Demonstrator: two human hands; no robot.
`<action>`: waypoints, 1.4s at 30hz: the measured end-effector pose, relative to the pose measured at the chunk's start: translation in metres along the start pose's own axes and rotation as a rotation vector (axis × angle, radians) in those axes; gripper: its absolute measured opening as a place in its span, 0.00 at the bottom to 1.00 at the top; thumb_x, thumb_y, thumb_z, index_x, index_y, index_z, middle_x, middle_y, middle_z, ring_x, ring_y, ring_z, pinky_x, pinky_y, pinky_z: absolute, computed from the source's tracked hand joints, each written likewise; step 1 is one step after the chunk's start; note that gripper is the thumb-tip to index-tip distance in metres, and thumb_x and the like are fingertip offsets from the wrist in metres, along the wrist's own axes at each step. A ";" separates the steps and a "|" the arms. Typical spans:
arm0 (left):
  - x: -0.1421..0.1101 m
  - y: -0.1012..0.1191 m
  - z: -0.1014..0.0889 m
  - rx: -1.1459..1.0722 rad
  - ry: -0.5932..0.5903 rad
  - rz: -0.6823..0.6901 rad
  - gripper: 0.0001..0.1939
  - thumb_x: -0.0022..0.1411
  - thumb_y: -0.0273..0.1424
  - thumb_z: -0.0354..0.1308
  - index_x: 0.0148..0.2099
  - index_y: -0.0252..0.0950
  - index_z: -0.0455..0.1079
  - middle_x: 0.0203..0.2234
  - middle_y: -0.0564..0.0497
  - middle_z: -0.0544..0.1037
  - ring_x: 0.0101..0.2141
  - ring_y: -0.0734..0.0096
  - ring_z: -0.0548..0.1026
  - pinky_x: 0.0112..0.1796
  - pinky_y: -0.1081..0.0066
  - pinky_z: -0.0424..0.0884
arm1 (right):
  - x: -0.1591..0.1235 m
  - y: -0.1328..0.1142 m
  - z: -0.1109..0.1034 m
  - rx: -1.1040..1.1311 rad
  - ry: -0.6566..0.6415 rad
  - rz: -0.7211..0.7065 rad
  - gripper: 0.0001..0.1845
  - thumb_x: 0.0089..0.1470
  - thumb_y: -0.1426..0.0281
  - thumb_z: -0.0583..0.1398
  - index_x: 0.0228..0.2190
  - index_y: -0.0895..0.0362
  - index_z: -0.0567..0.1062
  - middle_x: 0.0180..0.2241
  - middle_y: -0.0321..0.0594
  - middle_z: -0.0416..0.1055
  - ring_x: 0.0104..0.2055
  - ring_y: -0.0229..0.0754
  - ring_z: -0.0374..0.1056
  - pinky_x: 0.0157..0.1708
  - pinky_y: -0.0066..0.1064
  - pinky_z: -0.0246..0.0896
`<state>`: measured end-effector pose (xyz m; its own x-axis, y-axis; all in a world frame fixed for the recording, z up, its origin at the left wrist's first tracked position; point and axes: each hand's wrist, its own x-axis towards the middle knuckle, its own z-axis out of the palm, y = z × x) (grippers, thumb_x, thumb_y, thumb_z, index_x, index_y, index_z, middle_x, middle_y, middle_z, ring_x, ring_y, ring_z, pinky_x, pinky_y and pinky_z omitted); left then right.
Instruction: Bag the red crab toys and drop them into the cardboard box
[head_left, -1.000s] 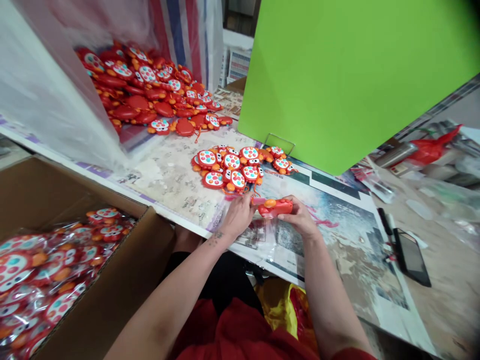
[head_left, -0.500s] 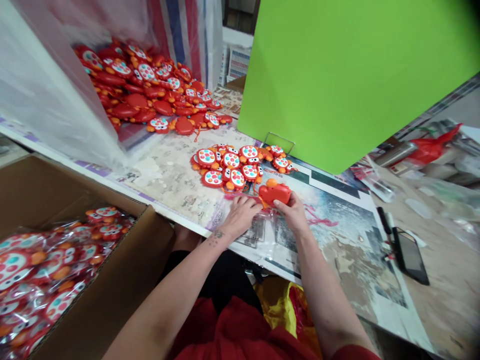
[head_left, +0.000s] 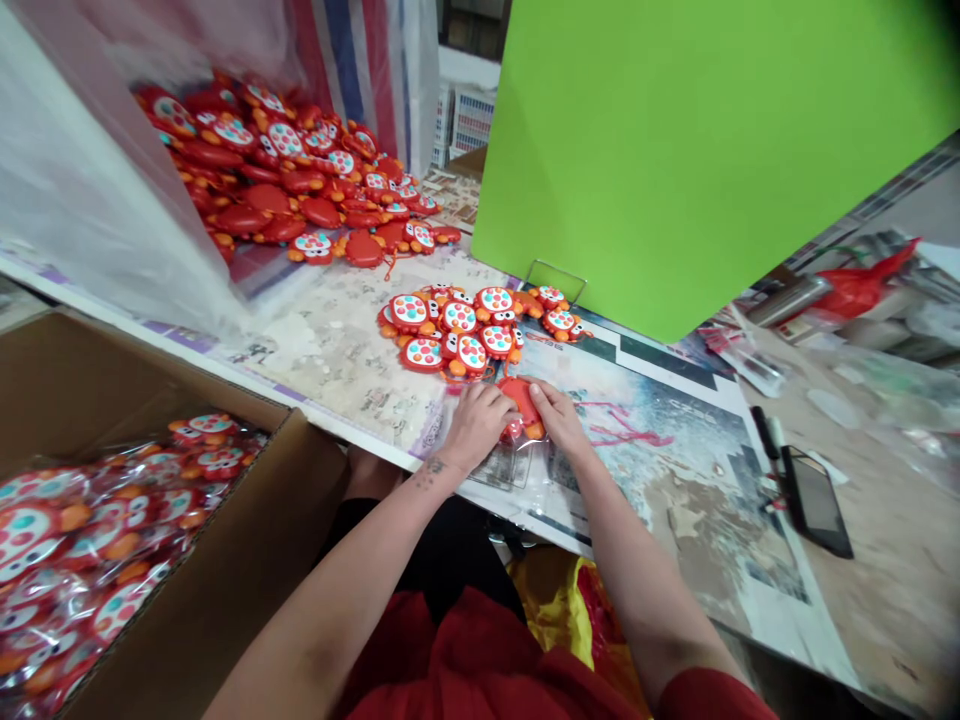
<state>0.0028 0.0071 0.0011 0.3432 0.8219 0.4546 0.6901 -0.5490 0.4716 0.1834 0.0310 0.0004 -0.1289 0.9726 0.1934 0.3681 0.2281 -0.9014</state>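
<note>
Both hands are on one red toy (head_left: pixel 521 405) at the near edge of the table (head_left: pixel 330 375). My left hand (head_left: pixel 476 425) lies curved over the toy's near side, fingers bent down against it, and my right hand (head_left: pixel 559 420) presses in from the far side, fingertips on its rim. Neither hand is wide open; together they pin the toy down rather than lift it. It lies tilted, its lower end at the mouth of a clear plastic bag (head_left: pixel 516 455) on the printed sheet (head_left: pixel 645 450) that covers the table. How far in it sits I cannot tell through the glare.

Just ahead of my hands, a cluster of loose toys (head_left: pixel 457 335) lies unbagged near a wire stand (head_left: pixel 555 280) and a green board (head_left: pixel 675 150). Farther back, a much larger heap (head_left: pixel 277 170) of the same toys, also bare, spills against a white plastic sheet (head_left: pixel 90 170). To my left, a cardboard box (head_left: pixel 217 570) holds toys already wrapped in clear bags (head_left: pixel 75 530). So some are done, but the loose ones outnumber those I can see bagged, though the box may hold more below. To my right lie a phone (head_left: pixel 814 500) and a red bag (head_left: pixel 862 285).
</note>
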 end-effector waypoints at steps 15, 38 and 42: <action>0.002 -0.003 -0.002 -0.286 0.037 -0.192 0.05 0.67 0.29 0.55 0.37 0.37 0.69 0.54 0.43 0.75 0.56 0.61 0.73 0.58 0.58 0.68 | -0.013 0.003 -0.025 -0.555 0.020 0.054 0.25 0.63 0.52 0.51 0.51 0.51 0.77 0.32 0.43 0.79 0.34 0.50 0.74 0.37 0.38 0.65; 0.027 0.008 -0.039 -0.296 -0.218 -0.185 0.05 0.66 0.33 0.56 0.37 0.39 0.68 0.34 0.50 0.78 0.42 0.61 0.75 0.49 0.58 0.70 | -0.014 -0.009 -0.007 -0.081 0.178 -0.126 0.29 0.63 0.60 0.53 0.63 0.53 0.60 0.25 0.32 0.67 0.27 0.42 0.65 0.34 0.36 0.62; 0.016 -0.003 -0.025 -0.461 0.150 -0.391 0.20 0.64 0.37 0.60 0.55 0.36 0.64 0.52 0.41 0.74 0.50 0.59 0.74 0.51 0.59 0.70 | -0.014 -0.015 -0.008 -0.009 0.201 -0.117 0.28 0.63 0.60 0.53 0.62 0.53 0.61 0.23 0.30 0.65 0.25 0.40 0.64 0.32 0.34 0.62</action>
<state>-0.0097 0.0183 0.0254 0.0040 0.9635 0.2677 0.3886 -0.2481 0.8874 0.1867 0.0138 0.0144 0.0144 0.9288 0.3702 0.3701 0.3390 -0.8649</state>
